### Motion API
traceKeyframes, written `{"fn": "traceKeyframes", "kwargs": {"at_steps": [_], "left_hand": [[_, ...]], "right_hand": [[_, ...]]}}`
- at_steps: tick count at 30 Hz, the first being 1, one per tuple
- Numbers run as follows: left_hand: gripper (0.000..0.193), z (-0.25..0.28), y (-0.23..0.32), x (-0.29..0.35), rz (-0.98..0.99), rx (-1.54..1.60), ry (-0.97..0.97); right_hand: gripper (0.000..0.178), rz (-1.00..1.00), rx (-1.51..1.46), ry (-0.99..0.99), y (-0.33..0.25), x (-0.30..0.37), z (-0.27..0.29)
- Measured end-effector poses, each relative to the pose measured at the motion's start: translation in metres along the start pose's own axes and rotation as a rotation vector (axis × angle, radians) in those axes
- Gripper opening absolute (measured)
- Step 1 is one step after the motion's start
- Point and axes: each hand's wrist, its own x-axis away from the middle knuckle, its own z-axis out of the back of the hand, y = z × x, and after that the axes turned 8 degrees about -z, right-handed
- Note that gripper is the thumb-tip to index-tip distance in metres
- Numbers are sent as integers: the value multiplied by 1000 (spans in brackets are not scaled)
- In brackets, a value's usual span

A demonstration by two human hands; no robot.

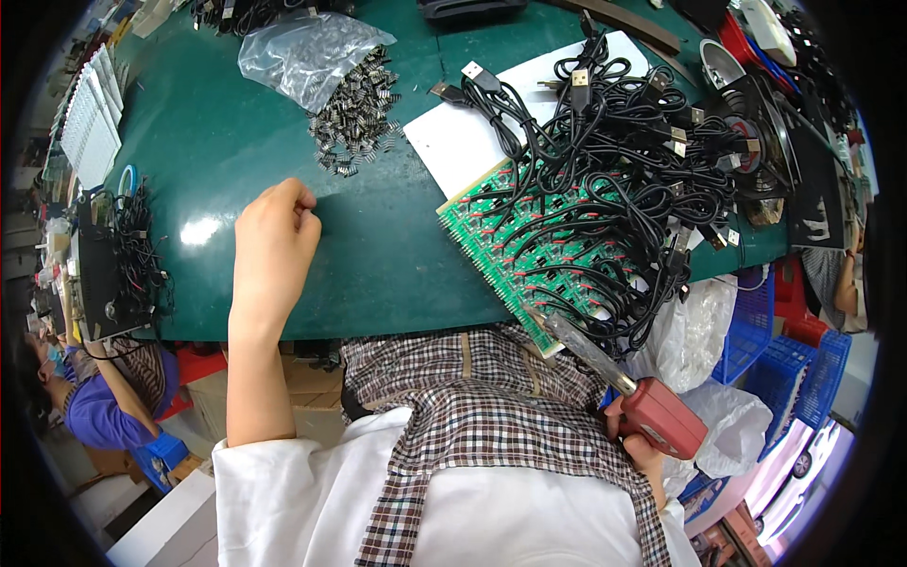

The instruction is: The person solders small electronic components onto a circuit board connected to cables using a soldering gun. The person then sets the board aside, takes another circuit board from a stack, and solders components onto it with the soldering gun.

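Note:
My right hand (642, 455) grips a red soldering gun (666, 418) low at the right. Its long metal nose points up and left, the tip at the near edge of a green circuit board panel (491, 236). Rows of black USB cables (605, 142) lie bundled over the panel, their wire ends at its pads. My left hand (276, 231) rests closed on the green table (378, 255), left of the panel; whatever its curled fingers hold, if anything, is hidden. Beyond it lies a heap of small dark metal pieces (354, 118), partly in a clear plastic bag (307, 59).
White sheet (435, 142) lies under the panel and cables. At the right stand a fan-like round device (746, 132) and blue plastic baskets (794, 369). A spiral notebook (90, 123) and dark cables (137, 255) lie left. A person in purple (113, 406) sits at lower left.

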Motion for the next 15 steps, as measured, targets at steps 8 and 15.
{"fn": "traceKeyframes", "kwargs": {"at_steps": [8,15], "left_hand": [[26,-27,75,51,276,1241,-259],[29,-49,109,66,358,1350,-339]], "right_hand": [[68,26,-76,-5,-22,-8,-2],[66,76,-78,89,-30,-9,-9]]}}
